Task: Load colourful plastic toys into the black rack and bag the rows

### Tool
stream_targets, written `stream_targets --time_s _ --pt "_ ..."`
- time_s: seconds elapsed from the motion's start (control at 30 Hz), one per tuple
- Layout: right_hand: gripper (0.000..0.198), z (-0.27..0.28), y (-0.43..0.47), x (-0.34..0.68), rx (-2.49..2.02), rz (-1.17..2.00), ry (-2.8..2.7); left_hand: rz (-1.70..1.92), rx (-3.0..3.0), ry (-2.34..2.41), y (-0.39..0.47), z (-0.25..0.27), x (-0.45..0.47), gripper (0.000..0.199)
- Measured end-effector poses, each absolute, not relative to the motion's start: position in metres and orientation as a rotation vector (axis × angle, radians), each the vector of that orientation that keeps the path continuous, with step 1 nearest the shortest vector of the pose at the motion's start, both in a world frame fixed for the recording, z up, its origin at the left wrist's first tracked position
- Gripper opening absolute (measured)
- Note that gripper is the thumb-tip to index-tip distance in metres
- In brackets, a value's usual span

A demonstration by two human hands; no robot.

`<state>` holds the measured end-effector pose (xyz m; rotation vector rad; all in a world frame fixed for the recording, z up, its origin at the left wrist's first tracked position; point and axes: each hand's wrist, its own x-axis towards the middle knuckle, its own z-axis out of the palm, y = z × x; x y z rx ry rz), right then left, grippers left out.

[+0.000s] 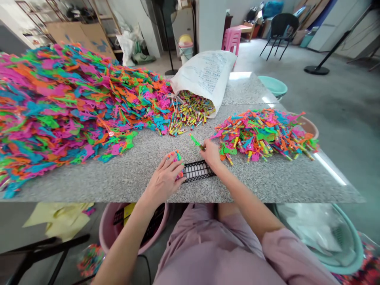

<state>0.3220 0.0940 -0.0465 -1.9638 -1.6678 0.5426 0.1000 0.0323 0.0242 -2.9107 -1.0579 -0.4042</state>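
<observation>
My left hand (168, 174) lies with outstretched fingers over several bright plastic toy pieces (180, 174) at the left end of a black lattice tray (197, 171). Thumb and forefinger are apart, and the palm hides part of that end. Above the tray's right end, my right hand (211, 154) pinches a green plastic toy piece (194, 139), its tip pointing up and left. Just beyond that hand spreads a pile of mixed toy pieces (264, 134), some with yellow printed tubes among them.
A large heap of coloured plastic pieces (65, 103) covers the table's left side. Small yellow tubes (192, 109) spill from a white sack (208, 71). Below the granite table edge (237, 196) stand a pink tub (103, 229) and a green basin (353, 245).
</observation>
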Motion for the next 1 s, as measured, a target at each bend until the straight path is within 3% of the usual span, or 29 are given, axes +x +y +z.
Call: stream_targets --time_s 0.13,0.23,0.43,0.53,0.67,1.0 --pt "0.026 -0.064 0.044 0.301 -1.52 1.11 -1.337 -0.387 -2.853 -1.153 0.028 0.025 0.1 0.028" --pt "0.023 -0.077 0.015 0.278 -1.253 1.366 -1.254 -0.378 -2.843 -1.178 0.026 0.025 0.1 0.029" --pt "0.015 -0.066 0.013 0.273 -1.711 0.962 -1.649 -0.35 -2.818 -1.205 0.025 0.023 0.099 0.029" --pt "0.021 -0.052 0.023 0.274 -1.841 0.819 -1.923 -0.38 -2.81 -1.239 0.024 0.022 0.099 0.03" --pt "0.035 -0.038 0.031 0.269 -1.864 0.807 -2.106 -0.466 -2.786 -1.268 0.023 0.017 0.102 0.032" --pt "0.025 -0.029 0.038 0.262 -1.776 0.798 -2.299 -0.592 -2.761 -1.271 0.027 0.005 0.108 0.046"
